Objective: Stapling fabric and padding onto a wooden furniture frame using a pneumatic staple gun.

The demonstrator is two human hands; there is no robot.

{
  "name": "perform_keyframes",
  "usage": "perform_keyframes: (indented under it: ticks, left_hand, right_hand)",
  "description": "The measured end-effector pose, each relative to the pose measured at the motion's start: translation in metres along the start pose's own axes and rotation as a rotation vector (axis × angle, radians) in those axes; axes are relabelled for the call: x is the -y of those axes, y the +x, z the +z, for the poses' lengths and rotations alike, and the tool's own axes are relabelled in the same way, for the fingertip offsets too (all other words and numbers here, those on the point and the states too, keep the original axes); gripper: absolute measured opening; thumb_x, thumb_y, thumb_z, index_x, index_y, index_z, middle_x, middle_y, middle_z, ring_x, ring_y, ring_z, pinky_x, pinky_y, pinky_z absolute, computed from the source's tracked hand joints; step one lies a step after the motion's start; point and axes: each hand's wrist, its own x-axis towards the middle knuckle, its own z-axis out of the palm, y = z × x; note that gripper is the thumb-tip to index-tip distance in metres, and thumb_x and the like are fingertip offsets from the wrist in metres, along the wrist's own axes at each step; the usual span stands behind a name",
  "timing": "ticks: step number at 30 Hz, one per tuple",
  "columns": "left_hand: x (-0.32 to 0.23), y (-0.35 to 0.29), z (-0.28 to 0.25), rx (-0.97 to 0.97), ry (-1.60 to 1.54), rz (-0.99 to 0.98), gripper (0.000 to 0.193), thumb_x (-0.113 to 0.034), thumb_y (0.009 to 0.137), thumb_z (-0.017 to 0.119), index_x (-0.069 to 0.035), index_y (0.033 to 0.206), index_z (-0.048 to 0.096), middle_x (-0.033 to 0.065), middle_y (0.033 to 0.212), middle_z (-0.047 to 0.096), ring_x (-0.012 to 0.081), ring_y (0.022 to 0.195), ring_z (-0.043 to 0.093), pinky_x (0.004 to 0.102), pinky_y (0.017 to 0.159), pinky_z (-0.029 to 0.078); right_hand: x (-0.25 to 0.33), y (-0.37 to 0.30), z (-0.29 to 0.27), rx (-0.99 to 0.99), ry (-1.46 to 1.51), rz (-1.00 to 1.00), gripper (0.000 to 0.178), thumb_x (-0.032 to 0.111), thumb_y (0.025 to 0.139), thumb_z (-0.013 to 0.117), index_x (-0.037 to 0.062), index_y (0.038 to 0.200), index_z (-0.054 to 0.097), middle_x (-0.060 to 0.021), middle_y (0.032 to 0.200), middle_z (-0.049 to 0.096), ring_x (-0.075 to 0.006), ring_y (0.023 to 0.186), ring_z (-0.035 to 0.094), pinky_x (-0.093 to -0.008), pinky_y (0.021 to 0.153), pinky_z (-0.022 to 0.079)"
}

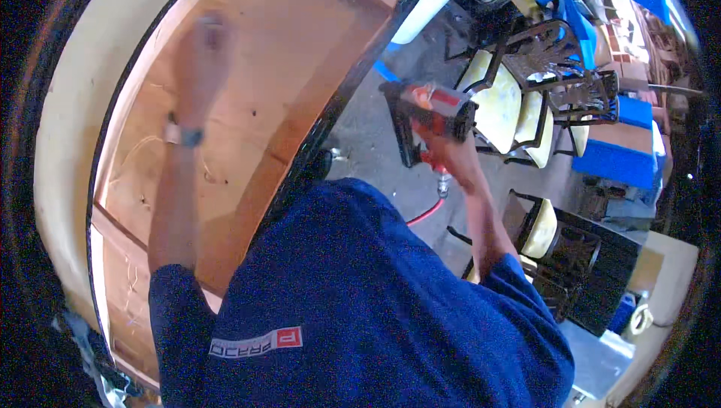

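Observation:
My right hand [447, 149] is wrapped round the grip of a red and black air stapler or nailer [435, 104], which I cannot tell apart here. It is held up beside a large wooden frame [124, 111], to the right of its black edge. A red air hose [426, 214] runs from the metal fitting under the tool's handle. Over the frame's brown inner panel [278, 85] is my left hand [199, 78], with a dark band on the wrist. Motion smears its fingers, so whether it holds anything or touches the panel does not show.
Cream padding [60, 153] curves along the frame's far left side. Loose threads lie on the panel. To the right stand dark metal chairs with pale yellow seats [492, 100], blue-covered boxes [619, 141] and a black table [601, 277]. Grey floor [360, 134] shows between.

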Motion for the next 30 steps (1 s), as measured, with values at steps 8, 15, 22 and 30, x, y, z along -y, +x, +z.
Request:
perform_keyframes:
  ticks: [8, 15, 22, 30]
  left_hand:
    - [-0.120, 0.005, 0.187, 0.253, 0.304, 0.109, 0.023, -0.027, 0.081, 0.062, -0.006, 0.092, 0.063, 0.0140, 0.091, 0.058, 0.0322, 0.083, 0.057, 0.0404, 0.072, 0.047]
    - [-0.133, 0.003, 0.189, 0.211, 0.332, 0.014, 0.019, -0.025, 0.081, 0.061, -0.006, 0.083, 0.059, 0.0123, 0.085, 0.056, 0.0326, 0.074, 0.056, 0.0431, 0.066, 0.046]
    - [-0.124, 0.009, 0.147, 0.465, 0.402, 0.106, 0.014, -0.021, 0.082, 0.061, -0.007, 0.080, 0.058, 0.0083, 0.079, 0.056, 0.0265, 0.064, 0.053, 0.0395, 0.060, 0.044]
    - [-0.098, 0.010, 0.157, 0.577, 0.056, -0.099, 0.017, -0.024, 0.084, 0.060, -0.008, 0.079, 0.058, 0.0038, 0.069, 0.055, 0.0189, 0.060, 0.048, 0.0341, 0.056, 0.040]
  right_hand:
    - [-0.014, 0.073, -0.035, -0.070, -0.006, -0.427, 0.039, 0.013, 0.080, 0.069, 0.0052, 0.116, 0.061, -0.0050, 0.091, 0.065, -0.0133, 0.075, 0.055, -0.0263, 0.064, 0.042]
    - [-0.003, 0.108, -0.048, -0.053, 0.068, -0.461, 0.040, 0.011, 0.079, 0.067, 0.0021, 0.117, 0.060, -0.0086, 0.105, 0.067, -0.0198, 0.091, 0.062, -0.0304, 0.080, 0.048]
    - [0.049, 0.141, -0.067, 0.068, -0.130, -0.434, 0.038, 0.013, 0.079, 0.068, 0.0030, 0.115, 0.062, -0.0098, 0.107, 0.066, -0.0199, 0.094, 0.062, -0.0307, 0.081, 0.048]
    - [0.053, 0.163, -0.058, 0.169, -0.259, -0.765, 0.040, 0.014, 0.078, 0.071, 0.0038, 0.116, 0.061, -0.0074, 0.106, 0.066, -0.0174, 0.091, 0.061, -0.0288, 0.080, 0.048]
